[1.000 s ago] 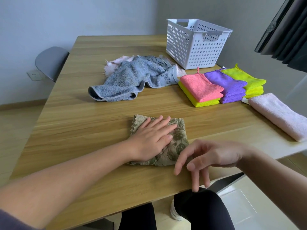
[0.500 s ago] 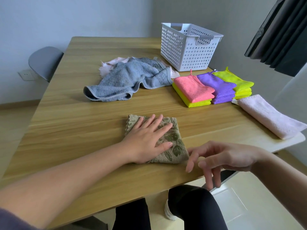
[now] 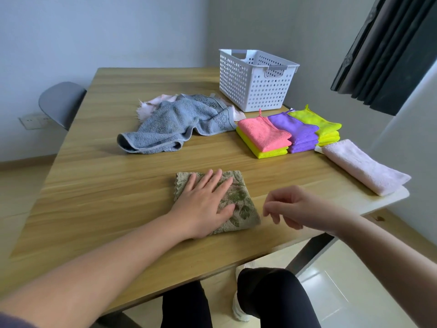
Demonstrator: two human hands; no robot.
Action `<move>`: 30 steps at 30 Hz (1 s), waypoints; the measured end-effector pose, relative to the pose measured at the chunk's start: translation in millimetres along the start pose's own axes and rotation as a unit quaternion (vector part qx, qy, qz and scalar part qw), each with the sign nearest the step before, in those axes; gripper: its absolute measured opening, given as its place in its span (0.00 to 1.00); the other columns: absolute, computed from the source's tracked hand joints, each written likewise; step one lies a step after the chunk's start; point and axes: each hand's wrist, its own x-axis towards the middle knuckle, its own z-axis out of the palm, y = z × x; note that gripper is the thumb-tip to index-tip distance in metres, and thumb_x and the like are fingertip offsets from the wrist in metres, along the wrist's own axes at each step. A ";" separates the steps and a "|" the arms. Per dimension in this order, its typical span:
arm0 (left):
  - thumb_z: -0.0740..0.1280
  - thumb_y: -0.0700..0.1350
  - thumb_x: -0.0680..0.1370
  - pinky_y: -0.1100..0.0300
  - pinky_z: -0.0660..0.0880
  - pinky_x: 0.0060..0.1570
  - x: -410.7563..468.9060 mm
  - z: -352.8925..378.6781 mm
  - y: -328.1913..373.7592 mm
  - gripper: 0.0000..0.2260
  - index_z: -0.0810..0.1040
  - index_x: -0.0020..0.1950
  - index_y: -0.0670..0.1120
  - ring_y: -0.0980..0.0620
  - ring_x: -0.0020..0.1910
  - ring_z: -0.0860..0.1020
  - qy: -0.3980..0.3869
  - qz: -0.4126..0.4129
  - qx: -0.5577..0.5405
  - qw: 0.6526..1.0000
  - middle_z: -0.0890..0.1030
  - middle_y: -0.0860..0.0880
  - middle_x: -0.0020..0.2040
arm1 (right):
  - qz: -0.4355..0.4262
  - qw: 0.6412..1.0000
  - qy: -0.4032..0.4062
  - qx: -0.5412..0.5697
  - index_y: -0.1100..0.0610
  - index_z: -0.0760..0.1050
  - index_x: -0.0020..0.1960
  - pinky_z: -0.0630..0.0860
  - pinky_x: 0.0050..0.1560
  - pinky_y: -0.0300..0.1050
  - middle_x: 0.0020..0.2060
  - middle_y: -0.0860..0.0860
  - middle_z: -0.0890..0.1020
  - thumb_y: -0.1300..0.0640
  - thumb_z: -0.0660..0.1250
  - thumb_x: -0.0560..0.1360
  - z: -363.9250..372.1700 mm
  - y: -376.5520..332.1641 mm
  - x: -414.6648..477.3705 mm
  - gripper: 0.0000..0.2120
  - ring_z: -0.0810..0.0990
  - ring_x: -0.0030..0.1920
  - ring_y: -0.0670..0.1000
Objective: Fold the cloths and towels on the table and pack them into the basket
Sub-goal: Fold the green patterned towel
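Note:
A folded beige cloth with a green leaf print (image 3: 241, 204) lies near the table's front edge. My left hand (image 3: 205, 204) presses flat on it with straight fingers. My right hand (image 3: 295, 207) hovers just right of the cloth, fingers loosely curled, holding nothing. An unfolded grey towel (image 3: 175, 126) lies crumpled at mid-table over a pale pink cloth (image 3: 151, 104). Folded stacks sit to the right: pink on yellow (image 3: 262, 136), purple (image 3: 293, 129), lime (image 3: 316, 121). A folded pale pink towel (image 3: 361, 169) lies at the right edge. The white perforated basket (image 3: 255, 88) stands at the back.
The wooden table (image 3: 106, 185) ends close to my right hand, and its right corner lies under the pink towel. A grey chair (image 3: 59, 102) stands at the left side. Dark curtains (image 3: 390, 55) hang at the right. My legs show below the table.
My right hand has risen from below the table edge to beside the beige cloth. My left hand stays pressed on the cloth. The view has shifted slightly.

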 end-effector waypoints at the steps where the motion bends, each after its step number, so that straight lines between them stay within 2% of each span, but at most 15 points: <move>1: 0.44 0.60 0.81 0.47 0.37 0.74 -0.7 -0.7 0.6 0.28 0.40 0.77 0.52 0.52 0.75 0.36 0.008 -0.004 -0.005 1.000 0.38 0.49 0.77 | -0.001 0.998 0.058 -0.022 0.55 0.78 0.39 0.69 0.30 0.42 0.31 0.49 0.79 0.60 0.63 0.76 1.2 -0.5 2.2 0.09 0.72 0.25 0.47; 3: 0.44 0.56 0.82 0.50 0.36 0.74 -2.0 -4.2 3.5 0.27 0.42 0.78 0.49 0.53 0.76 0.38 0.032 -0.017 -0.021 0.999 0.39 0.48 0.78 | -0.029 0.981 0.182 -0.053 0.52 0.79 0.42 0.75 0.37 0.45 0.34 0.46 0.81 0.60 0.63 0.75 6.0 -5.9 3.8 0.08 0.77 0.32 0.47; 4: 0.44 0.53 0.82 0.51 0.36 0.74 -2.7 -6.8 4.8 0.26 0.43 0.78 0.47 0.53 0.76 0.39 0.046 -0.027 -0.030 0.998 0.40 0.48 0.78 | -0.057 0.970 0.228 -0.068 0.52 0.80 0.46 0.76 0.45 0.44 0.40 0.46 0.83 0.61 0.63 0.75 11.6 -11.5 5.6 0.08 0.80 0.39 0.48; 5: 0.44 0.51 0.82 0.52 0.37 0.74 -3.5 -9.4 6.1 0.25 0.44 0.78 0.46 0.53 0.76 0.39 0.058 -0.039 -0.037 0.997 0.41 0.48 0.78 | -0.089 0.960 0.252 -0.088 0.53 0.80 0.53 0.73 0.53 0.40 0.48 0.48 0.84 0.61 0.62 0.76 19.0 -18.8 9.0 0.11 0.81 0.49 0.49; 7: 0.44 0.50 0.82 0.52 0.39 0.75 -7.1 -10.6 5.9 0.25 0.44 0.78 0.44 0.51 0.77 0.41 0.060 -0.069 -0.031 0.995 0.42 0.46 0.78 | -0.139 0.958 0.211 -0.135 0.59 0.70 0.68 0.61 0.65 0.36 0.66 0.54 0.74 0.61 0.59 0.78 38.7 -34.8 19.7 0.18 0.70 0.68 0.51; 9: 0.44 0.51 0.82 0.51 0.40 0.75 -12.3 -8.0 2.4 0.26 0.43 0.78 0.43 0.50 0.77 0.40 0.026 -0.102 -0.017 0.994 0.41 0.45 0.78 | -0.135 0.964 0.122 -0.196 0.62 0.55 0.75 0.48 0.73 0.44 0.76 0.56 0.57 0.56 0.53 0.81 62.9 -40.4 33.6 0.24 0.53 0.76 0.53; 10: 0.43 0.52 0.82 0.51 0.39 0.74 -14.2 -6.0 0.9 0.26 0.41 0.78 0.43 0.50 0.76 0.39 0.004 -0.113 -0.018 0.993 0.40 0.45 0.78 | -0.114 0.957 0.092 -0.252 0.61 0.49 0.77 0.44 0.75 0.48 0.77 0.56 0.51 0.52 0.49 0.82 72.4 -36.0 39.2 0.26 0.47 0.77 0.53; 12: 0.42 0.53 0.82 0.51 0.37 0.74 -15.9 -3.6 -2.2 0.26 0.39 0.77 0.44 0.52 0.76 0.37 -0.019 -0.125 -0.028 0.992 0.37 0.47 0.77 | -0.072 0.933 0.079 -0.344 0.58 0.43 0.77 0.38 0.74 0.54 0.77 0.53 0.44 0.45 0.43 0.82 83.2 -21.6 45.3 0.29 0.41 0.77 0.50; 15: 0.43 0.53 0.82 0.50 0.37 0.74 -16.7 -1.3 -2.3 0.26 0.39 0.77 0.45 0.52 0.76 0.37 -0.005 -0.128 -0.039 0.991 0.37 0.48 0.77 | -0.053 0.925 0.084 -0.367 0.56 0.41 0.78 0.36 0.74 0.58 0.77 0.50 0.42 0.42 0.41 0.81 83.9 -10.7 45.2 0.30 0.39 0.76 0.48; 18: 0.42 0.54 0.82 0.49 0.36 0.74 -21.1 -0.1 -2.8 0.26 0.39 0.77 0.45 0.52 0.76 0.36 0.008 -0.106 -0.024 0.994 0.37 0.48 0.77 | -0.053 0.923 0.076 -0.374 0.56 0.40 0.78 0.35 0.74 0.58 0.77 0.50 0.42 0.41 0.40 0.81 82.3 -13.4 43.0 0.31 0.39 0.76 0.48; 23: 0.42 0.56 0.82 0.52 0.34 0.73 -46.8 -0.2 -1.1 0.28 0.35 0.76 0.46 0.53 0.75 0.34 -0.011 -0.056 -0.003 0.998 0.34 0.49 0.76 | -0.049 0.919 0.067 -0.385 0.56 0.39 0.77 0.34 0.73 0.55 0.77 0.51 0.41 0.40 0.37 0.80 85.5 -12.0 28.3 0.32 0.39 0.76 0.49; 26: 0.39 0.62 0.79 0.52 0.33 0.72 -61.2 2.1 7.8 0.32 0.35 0.76 0.47 0.52 0.74 0.32 -0.011 -0.038 -0.005 0.999 0.33 0.48 0.76 | -0.061 0.920 0.064 -0.381 0.56 0.38 0.77 0.33 0.72 0.54 0.77 0.51 0.41 0.31 0.27 0.69 88.1 -11.0 9.6 0.44 0.38 0.76 0.49; 28: 0.34 0.70 0.72 0.51 0.32 0.72 -73.1 3.1 12.3 0.39 0.35 0.76 0.49 0.52 0.73 0.29 -0.011 0.001 -0.005 1.000 0.32 0.49 0.75 | -0.084 0.924 0.059 -0.369 0.55 0.38 0.77 0.33 0.73 0.53 0.77 0.51 0.40 0.30 0.28 0.65 87.3 -6.4 -7.2 0.47 0.37 0.76 0.48; 30: 0.36 0.73 0.68 0.51 0.32 0.73 -83.6 3.5 11.1 0.42 0.33 0.76 0.51 0.54 0.71 0.27 -0.020 0.047 0.019 0.999 0.30 0.50 0.74 | -0.117 0.923 0.054 -0.363 0.53 0.38 0.77 0.33 0.74 0.51 0.76 0.50 0.40 0.25 0.34 0.65 81.6 2.4 -21.0 0.48 0.35 0.75 0.48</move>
